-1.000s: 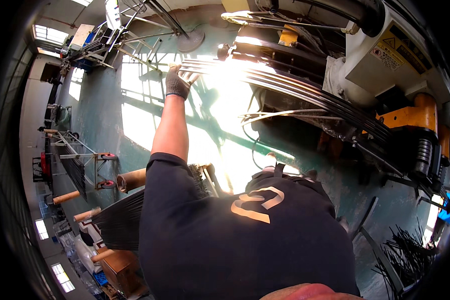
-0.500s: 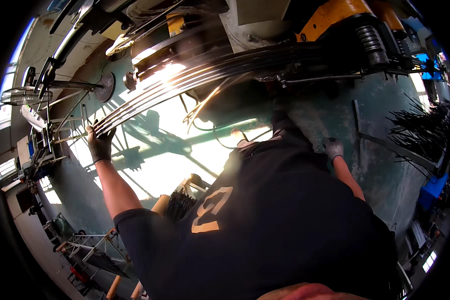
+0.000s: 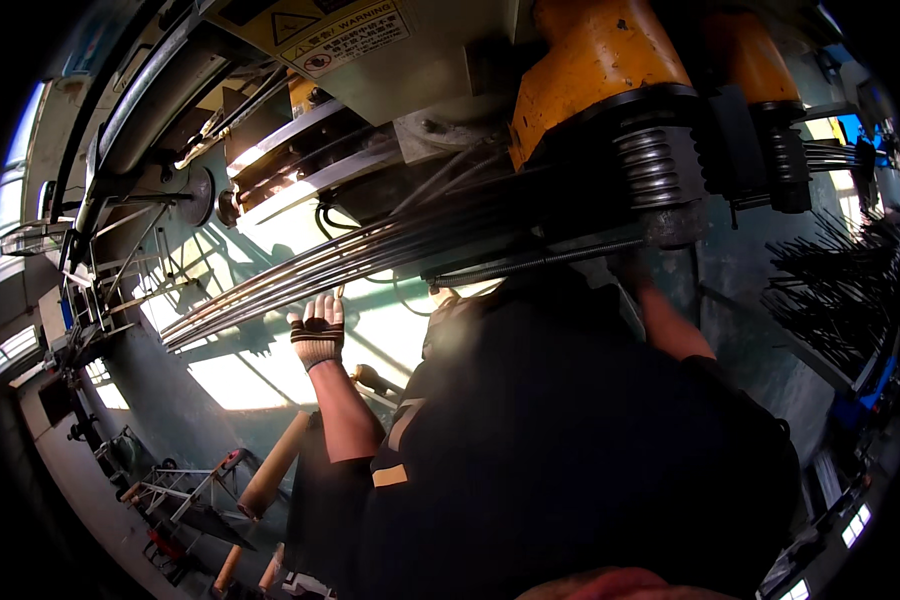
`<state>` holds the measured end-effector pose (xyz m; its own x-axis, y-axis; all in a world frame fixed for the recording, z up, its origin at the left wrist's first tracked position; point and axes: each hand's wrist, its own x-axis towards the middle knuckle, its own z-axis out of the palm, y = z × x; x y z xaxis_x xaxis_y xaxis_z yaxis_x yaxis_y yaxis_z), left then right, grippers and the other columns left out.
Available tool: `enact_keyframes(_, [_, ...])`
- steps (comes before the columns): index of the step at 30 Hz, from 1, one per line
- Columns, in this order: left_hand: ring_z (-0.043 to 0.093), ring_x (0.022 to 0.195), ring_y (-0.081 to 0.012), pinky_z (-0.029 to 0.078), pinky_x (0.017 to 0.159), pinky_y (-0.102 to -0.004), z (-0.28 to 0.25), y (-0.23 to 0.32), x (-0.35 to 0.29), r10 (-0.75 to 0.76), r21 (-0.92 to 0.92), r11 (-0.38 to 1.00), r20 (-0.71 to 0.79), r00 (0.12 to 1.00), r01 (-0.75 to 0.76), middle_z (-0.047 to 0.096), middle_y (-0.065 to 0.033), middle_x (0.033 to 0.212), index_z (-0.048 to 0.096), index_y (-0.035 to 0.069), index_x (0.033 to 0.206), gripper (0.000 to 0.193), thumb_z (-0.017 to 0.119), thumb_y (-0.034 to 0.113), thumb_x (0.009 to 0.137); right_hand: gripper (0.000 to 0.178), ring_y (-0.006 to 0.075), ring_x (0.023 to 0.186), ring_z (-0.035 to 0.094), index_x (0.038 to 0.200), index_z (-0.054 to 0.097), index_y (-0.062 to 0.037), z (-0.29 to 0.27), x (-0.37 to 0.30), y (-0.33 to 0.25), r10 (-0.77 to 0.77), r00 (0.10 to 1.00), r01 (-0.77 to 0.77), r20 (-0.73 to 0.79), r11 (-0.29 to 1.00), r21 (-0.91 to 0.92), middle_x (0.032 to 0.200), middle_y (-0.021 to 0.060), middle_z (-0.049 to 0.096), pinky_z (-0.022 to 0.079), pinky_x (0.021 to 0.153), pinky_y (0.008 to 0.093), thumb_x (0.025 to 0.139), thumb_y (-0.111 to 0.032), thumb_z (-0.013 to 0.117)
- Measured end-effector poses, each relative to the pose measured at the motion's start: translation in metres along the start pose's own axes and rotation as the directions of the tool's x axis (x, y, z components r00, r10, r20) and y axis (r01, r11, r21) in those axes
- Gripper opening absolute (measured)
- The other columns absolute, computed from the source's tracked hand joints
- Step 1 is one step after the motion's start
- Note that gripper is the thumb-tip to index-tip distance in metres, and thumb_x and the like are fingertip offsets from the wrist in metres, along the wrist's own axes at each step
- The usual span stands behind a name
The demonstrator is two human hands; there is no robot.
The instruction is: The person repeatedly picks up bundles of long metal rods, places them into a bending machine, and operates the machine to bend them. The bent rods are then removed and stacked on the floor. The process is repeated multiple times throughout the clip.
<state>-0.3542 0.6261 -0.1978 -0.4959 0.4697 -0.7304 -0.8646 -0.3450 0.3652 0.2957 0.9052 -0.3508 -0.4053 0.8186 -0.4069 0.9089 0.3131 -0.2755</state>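
Across the far side of the work area, a bundle of long metal rods (image 3: 270, 290) is extending from free ends at the left toward an orange machine housing (image 3: 600, 75) at the right, passing into shadow near a coil spring (image 3: 650, 165). The left hand (image 3: 318, 330), gloved with bare fingertips, is standing just on the near side of the bundle; its fingers are extending upright and closing on nothing. Whether the fingertips are touching the lowest rod, the view is not showing clearly. The right hand (image 3: 632, 272) is resting well apart from the left, in shadow near the spring; its grip cannot be determined.

Status, as judged: the rods are already lying alongside one another at the machine. Their left ends are fanning slightly and remaining unclamped, so complete alignment is not yet showing. Engagement inside the machine cannot be confirmed.
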Motion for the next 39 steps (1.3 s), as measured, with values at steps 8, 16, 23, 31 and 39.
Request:
enact_keyframes(8, [0.048, 0.136, -0.0196, 0.031, 0.119, -0.0455, -0.009, -0.125, 0.032, -0.206, 0.779, -0.07, 0.599, 0.773, -0.623, 0.058, -0.0007, 0.146, 0.057, 0.016, 0.136, 0.045, 0.04, 0.046, 0.107, 0.043, 0.0363, 0.119, 0.064, 0.13, 0.065, -0.0055, -0.053, 0.02, 0.001, 0.102, 0.971, -0.056, -0.216, 0.976, 0.209, 0.127, 0.0208, 0.068, 0.05, 0.103, 0.0448, 0.101, -0.034, 0.056])
enact_keyframes(16, [0.059, 0.121, -0.0387, 0.049, 0.105, -0.0562, 0.077, -0.102, -0.016, -0.093, 0.375, 0.923, -0.014, 0.996, 0.092, 0.061, -0.0201, 0.134, 0.051, 0.001, 0.133, 0.045, 0.052, 0.039, 0.108, 0.024, 0.0379, 0.097, 0.068, 0.098, 0.072, -0.0063, 0.058, -0.05, 0.047, 0.048, 0.999, -0.051, -0.021, 0.985, -0.163, 0.111, 0.0167, 0.073, 0.053, 0.085, 0.047, 0.093, -0.027, 0.061])
enact_keyframes(23, [0.055, 0.122, -0.0373, 0.045, 0.107, -0.0528, 0.049, -0.096, -0.003, -0.424, 0.228, 0.902, 0.631, 0.65, 0.367, 0.055, -0.0206, 0.139, 0.053, 0.001, 0.123, 0.042, 0.039, 0.038, 0.112, 0.04, 0.0365, 0.101, 0.068, 0.119, 0.071, -0.0093, -0.05, -0.114, -0.045, 0.475, 0.856, -0.315, -0.204, 0.792, 0.523, 0.112, 0.0148, 0.073, 0.052, 0.089, 0.0464, 0.092, -0.038, 0.064])
enact_keyframes(31, [0.057, 0.118, -0.0368, 0.047, 0.109, -0.0501, 0.17, -0.111, -0.119, -0.039, 0.32, 0.942, 0.392, 0.919, -0.097, 0.059, -0.019, 0.132, 0.055, 0.0, 0.128, 0.042, 0.04, 0.035, 0.111, 0.04, 0.0271, 0.112, 0.065, 0.134, 0.065, -0.0069, -0.208, -0.083, -0.083, 0.53, 0.666, 0.173, -0.526, 0.576, 0.799, 0.126, 0.0137, 0.068, 0.052, 0.095, 0.0413, 0.101, -0.028, 0.062])
enact_keyframes(39, [0.057, 0.131, -0.0358, 0.038, 0.119, -0.055, 0.194, -0.093, -0.141, 0.078, -0.004, 0.995, 0.681, 0.728, -0.103, 0.063, -0.021, 0.139, 0.059, -0.005, 0.135, 0.041, 0.054, 0.014, 0.099, 0.05, 0.0207, 0.116, 0.061, 0.138, 0.06, 0.003, -0.315, -0.076, -0.137, 0.657, 0.599, 0.522, -0.458, 0.113, 0.846, 0.13, 0.0102, 0.067, 0.046, 0.101, 0.0351, 0.1, -0.03, 0.064])
